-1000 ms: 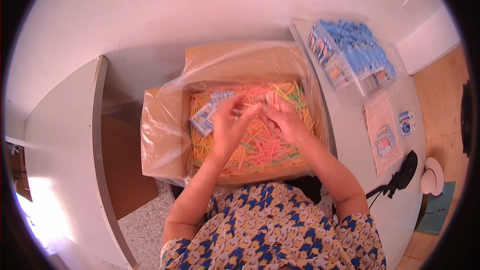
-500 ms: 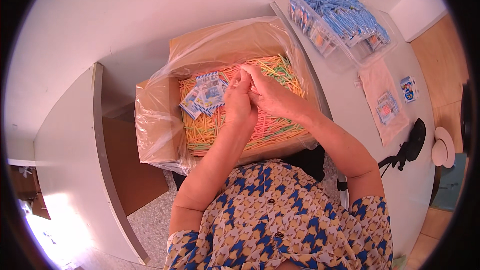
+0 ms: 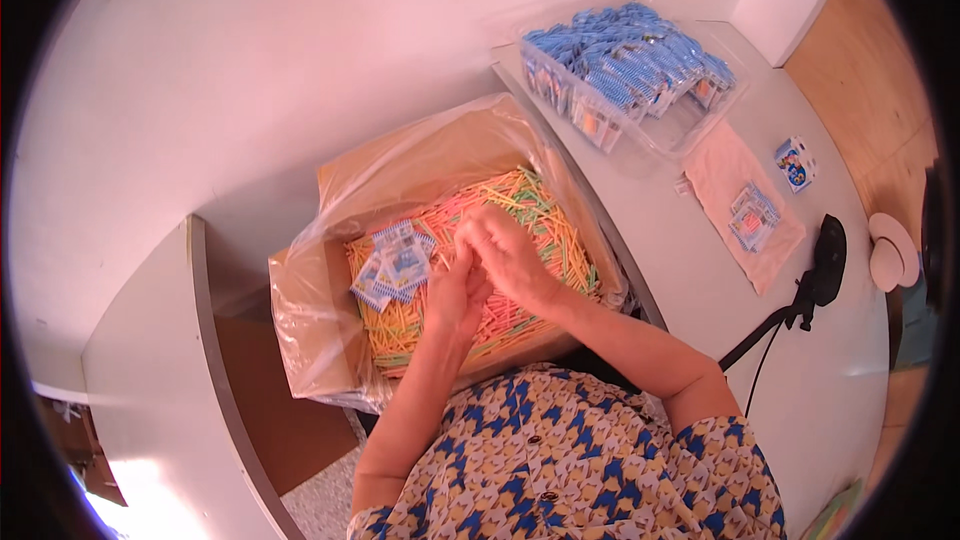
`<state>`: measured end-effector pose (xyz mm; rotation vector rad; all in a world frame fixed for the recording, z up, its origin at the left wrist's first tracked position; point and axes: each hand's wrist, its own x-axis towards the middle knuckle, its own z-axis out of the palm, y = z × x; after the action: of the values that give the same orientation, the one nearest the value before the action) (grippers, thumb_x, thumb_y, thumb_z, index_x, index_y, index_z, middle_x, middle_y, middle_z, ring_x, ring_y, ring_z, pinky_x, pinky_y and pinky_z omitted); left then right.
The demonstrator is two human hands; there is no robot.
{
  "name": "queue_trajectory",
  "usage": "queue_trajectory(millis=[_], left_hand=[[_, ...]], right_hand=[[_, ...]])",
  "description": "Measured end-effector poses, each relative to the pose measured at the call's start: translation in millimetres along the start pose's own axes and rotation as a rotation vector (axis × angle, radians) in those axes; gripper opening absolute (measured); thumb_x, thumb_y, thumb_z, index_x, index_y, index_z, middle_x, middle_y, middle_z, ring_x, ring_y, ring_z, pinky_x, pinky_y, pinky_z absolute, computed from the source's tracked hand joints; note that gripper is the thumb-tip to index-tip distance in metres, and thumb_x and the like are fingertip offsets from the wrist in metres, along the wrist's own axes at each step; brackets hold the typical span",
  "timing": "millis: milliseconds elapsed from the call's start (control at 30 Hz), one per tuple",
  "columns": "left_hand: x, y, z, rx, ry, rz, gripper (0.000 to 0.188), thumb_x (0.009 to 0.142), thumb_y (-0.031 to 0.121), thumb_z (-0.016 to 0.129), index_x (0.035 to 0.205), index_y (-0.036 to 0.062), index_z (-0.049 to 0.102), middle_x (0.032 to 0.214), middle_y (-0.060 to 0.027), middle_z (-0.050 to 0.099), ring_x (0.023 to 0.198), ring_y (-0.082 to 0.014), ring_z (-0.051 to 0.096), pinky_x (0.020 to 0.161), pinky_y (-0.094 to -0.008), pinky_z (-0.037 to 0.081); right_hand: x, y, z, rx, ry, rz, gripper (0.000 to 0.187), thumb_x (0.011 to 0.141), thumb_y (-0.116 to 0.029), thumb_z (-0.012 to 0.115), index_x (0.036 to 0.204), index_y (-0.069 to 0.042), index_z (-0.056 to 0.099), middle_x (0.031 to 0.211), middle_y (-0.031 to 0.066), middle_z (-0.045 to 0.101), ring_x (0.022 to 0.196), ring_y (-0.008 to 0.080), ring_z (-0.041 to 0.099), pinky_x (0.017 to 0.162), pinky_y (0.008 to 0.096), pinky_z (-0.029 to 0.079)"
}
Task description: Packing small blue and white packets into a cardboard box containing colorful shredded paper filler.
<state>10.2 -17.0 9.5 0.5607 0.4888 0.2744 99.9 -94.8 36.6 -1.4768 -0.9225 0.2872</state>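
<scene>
The left hand (image 3: 458, 290) and right hand (image 3: 507, 252) meet over the cardboard box (image 3: 425, 162), fingers curled inward; from here I can't tell whether either grip pinches anything. Thin coloured sticks (image 3: 560, 245) fill the box beneath, and small packets (image 3: 402, 258) lie heaped on them near its left edge. A stray left wrist could knock that heap and scatter packets among the sticks; the loose plastic liner (image 3: 308, 360) could snag a forearm.
</scene>
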Motion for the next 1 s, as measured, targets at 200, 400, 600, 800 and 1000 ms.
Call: queue_trajectory(millis=[200,400,600,800,1000], left_hand=[[-20.2,4.7,-8.5,0.330,-0.016,0.106,0.007,0.098,0.018,0.053,0.100,0.0113,0.055,0.072,0.0061,0.054,0.051,-0.0008,0.039,0.044,-0.0188,0.034],[-23.4,23.7,-34.5,0.391,-0.208,-0.048,0.014,0.097,0.020,0.055,0.091,0.0071,0.057,0.073,0.0034,0.054,0.053,-0.0041,0.036,0.046,-0.0212,0.028],[-15.1,13.5,-17.1,0.247,-0.369,-0.216,0.019,0.097,0.025,0.056,0.085,0.0106,0.051,0.066,0.0039,0.043,0.054,-0.0068,0.037,0.047,-0.0217,0.029],[-3.0,-9.2,2.8,-0.169,-0.025,-0.200,0.014,0.098,0.013,0.047,0.103,0.0048,0.057,0.089,-0.0077,0.063,0.081,-0.0179,0.064,0.065,-0.0311,0.055],[-6.4,-15.0,-18.2,-0.245,-0.270,-0.106,0.017,0.095,0.009,0.049,0.106,0.0002,0.058,0.095,-0.0105,0.066,0.084,-0.0196,0.066,0.068,-0.0307,0.057]], right_hand=[[-0.2,10.5,27.4,-0.380,0.164,-0.276,0.026,0.093,-0.021,0.051,0.084,0.002,0.058,0.096,0.0145,0.061,0.093,0.0329,0.057,0.083,0.0470,0.043],[8.2,4.5,8.1,-0.215,-0.388,0.186,0.037,0.096,-0.034,0.044,0.089,0.000,0.059,0.103,0.0150,0.062,0.099,0.0323,0.058,0.081,0.0431,0.044],[1.0,-8.3,-17.1,0.108,-0.234,0.198,0.043,0.092,-0.028,0.058,0.123,0.000,0.048,0.125,0.0126,0.053,0.114,0.0200,0.052,0.091,0.0356,0.043],[-12.5,-15.8,-33.3,-0.554,-0.570,-0.333,0.093,0.064,-0.024,0.082,0.141,-0.001,0.036,0.142,0.0189,0.040,0.132,0.0316,0.038,0.106,0.0410,0.036],[-5.3,-27.2,-26.2,-0.564,-0.669,-0.316,0.109,0.045,-0.019,0.089,0.139,-0.002,0.039,0.143,0.0177,0.038,0.133,0.0343,0.037,0.108,0.0429,0.036]])
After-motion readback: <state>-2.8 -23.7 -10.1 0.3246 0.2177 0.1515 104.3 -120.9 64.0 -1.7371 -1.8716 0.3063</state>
